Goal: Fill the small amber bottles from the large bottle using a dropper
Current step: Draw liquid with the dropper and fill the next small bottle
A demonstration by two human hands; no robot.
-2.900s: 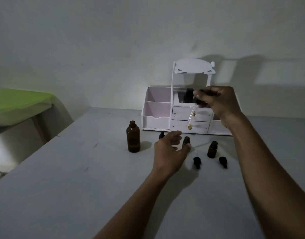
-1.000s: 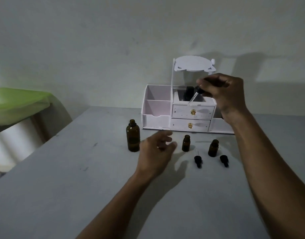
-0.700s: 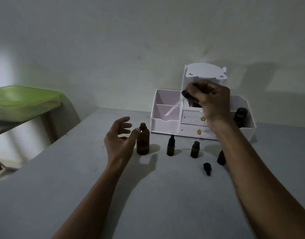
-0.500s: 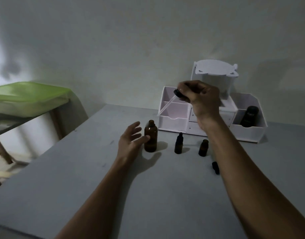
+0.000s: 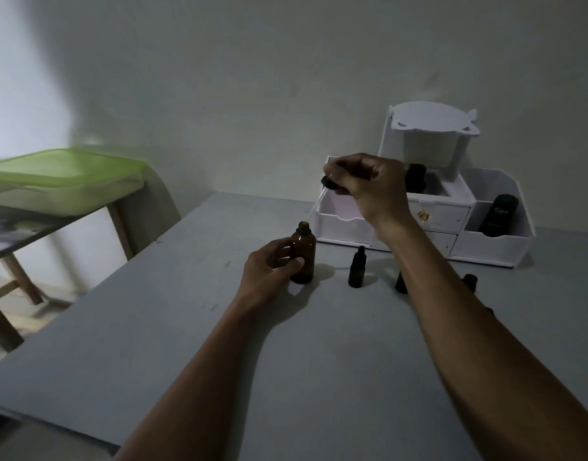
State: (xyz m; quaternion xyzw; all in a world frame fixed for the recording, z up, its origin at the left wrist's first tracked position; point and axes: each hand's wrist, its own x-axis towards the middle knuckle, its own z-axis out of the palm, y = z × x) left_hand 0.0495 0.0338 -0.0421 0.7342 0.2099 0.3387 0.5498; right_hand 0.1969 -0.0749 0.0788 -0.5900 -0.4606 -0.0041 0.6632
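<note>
we reckon we're only at drawing up: left hand (image 5: 272, 264) gripping the large bottle (image 5: 303, 252), right hand (image 5: 374, 188) pinching the dropper (image 5: 329, 184) just above its open neck, small amber bottles (image 5: 357, 267) standing right of it, fill levels unreadable, so plenty left

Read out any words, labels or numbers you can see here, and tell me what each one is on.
On the black bottle in the right compartment of the white organizer: one short pale word, too blurred to read.
On the large amber bottle, the small amber bottle and the dropper: no print visible.
</note>
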